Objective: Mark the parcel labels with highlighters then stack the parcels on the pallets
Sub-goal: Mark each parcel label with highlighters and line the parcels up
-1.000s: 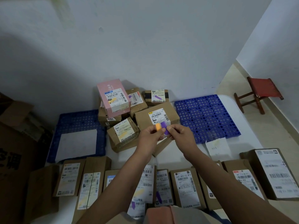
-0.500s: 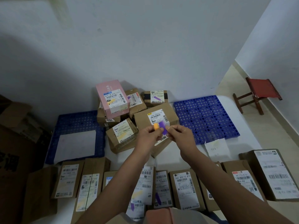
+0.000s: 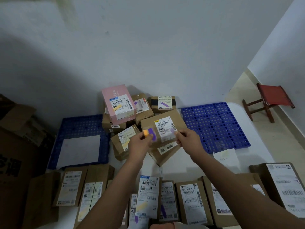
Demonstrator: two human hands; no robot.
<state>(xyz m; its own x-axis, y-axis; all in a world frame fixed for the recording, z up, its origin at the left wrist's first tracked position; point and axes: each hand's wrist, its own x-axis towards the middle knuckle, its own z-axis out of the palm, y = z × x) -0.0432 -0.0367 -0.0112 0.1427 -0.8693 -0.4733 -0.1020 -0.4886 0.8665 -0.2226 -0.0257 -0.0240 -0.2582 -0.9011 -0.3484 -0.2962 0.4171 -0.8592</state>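
Note:
My left hand (image 3: pixel 141 143) grips two short highlighters side by side, an orange one (image 3: pixel 145 133) and a purple one (image 3: pixel 152 134). My right hand (image 3: pixel 188 139) is a hand's width to the right and pinches a small pale purple cap (image 3: pixel 173 131), which is blurred. Both hands hover over a pile of labelled parcels: a large brown one (image 3: pixel 148 123) just behind them and a pink box (image 3: pixel 113 94) on top at the back. A blue pallet (image 3: pixel 79 124) lies to the left and another (image 3: pixel 214 126) to the right. A row of labelled parcels (image 3: pixel 189 199) lies nearest me.
A white sheet (image 3: pixel 80 151) covers part of the left pallet. A slip of paper (image 3: pixel 225 156) lies in front of the right pallet. Large cardboard boxes (image 3: pixel 14 146) stand at the left. A red stool (image 3: pixel 270 100) stands by the right wall.
My hands were together on the highlighters; now they have drawn apart. The right hand went right with the purple cap, the left kept both highlighters.

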